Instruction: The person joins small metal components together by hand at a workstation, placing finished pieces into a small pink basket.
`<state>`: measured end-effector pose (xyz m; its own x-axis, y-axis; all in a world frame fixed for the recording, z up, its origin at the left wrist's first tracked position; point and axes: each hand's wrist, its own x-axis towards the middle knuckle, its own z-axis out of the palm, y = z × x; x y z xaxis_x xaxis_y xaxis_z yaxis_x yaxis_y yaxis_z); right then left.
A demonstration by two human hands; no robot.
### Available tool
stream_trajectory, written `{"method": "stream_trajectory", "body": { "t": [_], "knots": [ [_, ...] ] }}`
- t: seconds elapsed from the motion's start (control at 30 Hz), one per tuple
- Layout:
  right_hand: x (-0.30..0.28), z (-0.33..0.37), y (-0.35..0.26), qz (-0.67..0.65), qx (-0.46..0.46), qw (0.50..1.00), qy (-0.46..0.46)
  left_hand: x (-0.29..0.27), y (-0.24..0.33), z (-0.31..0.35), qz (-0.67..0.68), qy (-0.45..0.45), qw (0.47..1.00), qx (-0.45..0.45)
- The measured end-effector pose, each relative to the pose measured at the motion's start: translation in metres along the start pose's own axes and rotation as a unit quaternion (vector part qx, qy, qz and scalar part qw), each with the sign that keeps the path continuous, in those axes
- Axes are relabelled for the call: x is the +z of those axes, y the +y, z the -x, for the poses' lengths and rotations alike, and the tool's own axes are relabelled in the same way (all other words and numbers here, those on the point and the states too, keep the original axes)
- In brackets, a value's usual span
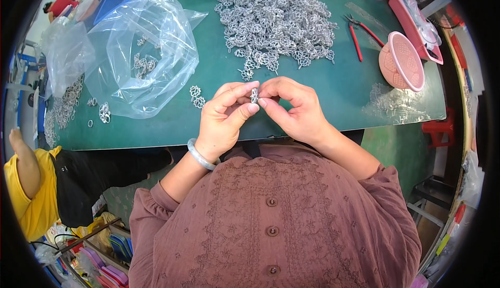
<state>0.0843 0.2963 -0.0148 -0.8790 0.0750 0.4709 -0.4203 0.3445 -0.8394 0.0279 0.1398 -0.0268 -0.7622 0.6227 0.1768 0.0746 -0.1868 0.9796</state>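
Note:
Between the fingertips of both hands is a small silver openwork metal piece (254, 95), held just above the near edge of the green table. My left hand (221, 116), with a pale bangle (201, 155) on its wrist, pinches the piece from the left. From the right, my right hand (297, 108) pinches it with thumb and forefinger. A few similar loose pieces (197, 100) lie left of my left hand. Beyond both hands spreads a large heap of silver openwork pieces (276, 19). Fingers partly cover the held piece, so its full shape is hidden.
A clear plastic bag (172, 74) with some metal pieces lies at left, near small loose rings (104, 112). Red-handled pliers (355, 42), a pink basket (415, 61) and a pink tray (409, 19) are at right. A person in yellow (36, 194) sits at left.

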Motion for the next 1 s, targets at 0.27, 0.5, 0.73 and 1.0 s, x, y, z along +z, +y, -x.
{"method": "stream_trajectory", "body": {
  "t": [0.27, 0.5, 0.73, 1.0],
  "knots": [
    [-0.0010, 0.0000, 0.0026, 0.025, -0.028, 0.999, -0.005, 0.0001, -0.0013, 0.0005, -0.041, 0.002, 0.998, 0.041],
    [-0.0022, -0.0007, 0.0018, 0.028, -0.034, 0.999, -0.011, 0.0012, -0.0001, 0.0010, -0.043, 0.001, 0.998, 0.050],
    [-0.0027, 0.0003, 0.0041, 0.031, -0.030, 0.999, -0.015, 0.0024, 0.0012, 0.0004, -0.046, 0.002, 0.998, 0.038],
    [-0.0004, 0.0014, 0.0043, 0.026, -0.012, 1.000, -0.003, 0.0064, -0.0010, 0.0013, -0.016, 0.018, 1.000, -0.006]
  ]
}}
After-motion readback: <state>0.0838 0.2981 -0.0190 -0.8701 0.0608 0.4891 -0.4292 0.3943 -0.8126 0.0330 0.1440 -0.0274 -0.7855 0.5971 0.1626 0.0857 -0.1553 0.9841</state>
